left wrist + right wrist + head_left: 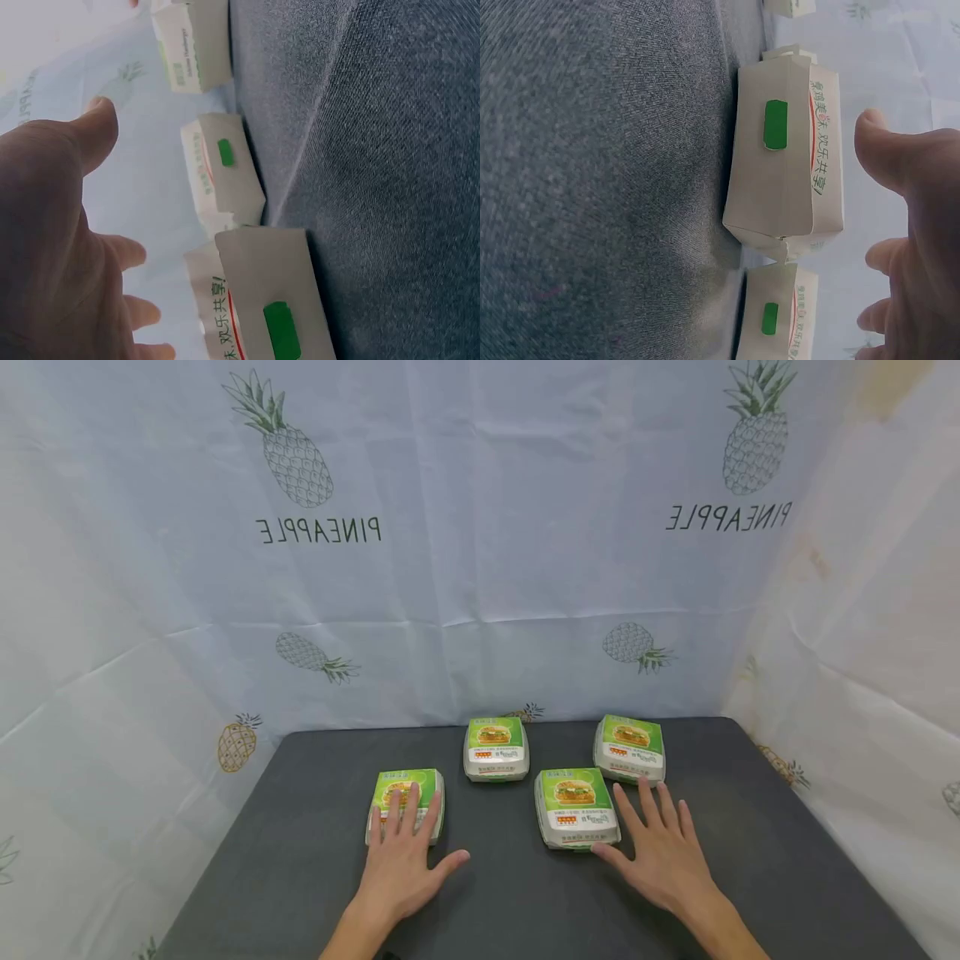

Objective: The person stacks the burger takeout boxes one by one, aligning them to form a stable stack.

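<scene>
My left hand [401,870] is spread with straight fingers over the front left burger box [422,777], its fingertips overlapping the green lid in the head view. In the left wrist view, a burger box [262,277] with a green tab stands beyond those fingers. My right hand [663,857], also spread, is beside the front right burger box [573,810], thumb tip at its near corner. Its middle fingertips come up to the lower edge of the back right burger box [630,747]. In the right wrist view, the nearest burger box [776,150] is closed. Neither hand holds anything.
Another closed burger box [495,749] stands at the back middle of the dark grey table [315,852]. A white cloth [517,560] printed with pineapples hangs behind the table, and similar cloth hangs along both sides.
</scene>
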`<act>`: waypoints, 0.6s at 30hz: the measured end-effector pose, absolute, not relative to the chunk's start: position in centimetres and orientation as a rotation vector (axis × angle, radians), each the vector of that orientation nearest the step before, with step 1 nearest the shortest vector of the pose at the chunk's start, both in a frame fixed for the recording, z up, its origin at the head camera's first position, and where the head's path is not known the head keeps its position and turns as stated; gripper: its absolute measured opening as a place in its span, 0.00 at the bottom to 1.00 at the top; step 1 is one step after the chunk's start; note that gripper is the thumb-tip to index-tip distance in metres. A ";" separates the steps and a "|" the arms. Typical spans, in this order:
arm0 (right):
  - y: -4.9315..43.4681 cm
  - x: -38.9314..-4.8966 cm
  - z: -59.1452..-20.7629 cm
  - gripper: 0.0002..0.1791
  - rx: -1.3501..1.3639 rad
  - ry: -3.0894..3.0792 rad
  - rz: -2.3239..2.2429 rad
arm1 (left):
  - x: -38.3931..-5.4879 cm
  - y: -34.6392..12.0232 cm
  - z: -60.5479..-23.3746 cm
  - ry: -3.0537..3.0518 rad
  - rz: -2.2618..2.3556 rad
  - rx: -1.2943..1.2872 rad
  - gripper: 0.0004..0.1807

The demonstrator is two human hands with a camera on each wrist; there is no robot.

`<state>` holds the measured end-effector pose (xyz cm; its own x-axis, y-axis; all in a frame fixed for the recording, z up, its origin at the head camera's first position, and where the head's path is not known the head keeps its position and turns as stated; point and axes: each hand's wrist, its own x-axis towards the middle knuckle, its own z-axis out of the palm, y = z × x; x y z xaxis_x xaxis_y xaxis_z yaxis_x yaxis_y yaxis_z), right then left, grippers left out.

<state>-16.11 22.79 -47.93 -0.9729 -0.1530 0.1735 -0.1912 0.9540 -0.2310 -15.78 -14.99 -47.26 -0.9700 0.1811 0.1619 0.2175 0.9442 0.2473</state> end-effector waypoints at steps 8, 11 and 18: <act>22.9 -16.1 -47.8 0.53 0.256 -2.958 0.400 | -16.0 -14.5 -47.6 -2.923 -0.419 -0.330 0.48; 22.8 -16.1 -47.7 0.53 0.257 -2.956 0.412 | -16.1 -14.3 -47.7 -2.910 -0.410 -0.336 0.48; 22.7 -16.3 -47.5 0.52 0.269 -2.962 0.428 | -16.3 -13.8 -47.8 -2.899 -0.442 -0.358 0.47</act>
<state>-16.31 22.68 -47.52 -0.9748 -0.1560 0.1597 -0.1948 0.9438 -0.2670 -16.30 -13.83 -47.77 -0.9534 0.2079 0.2185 0.2635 0.9266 0.2682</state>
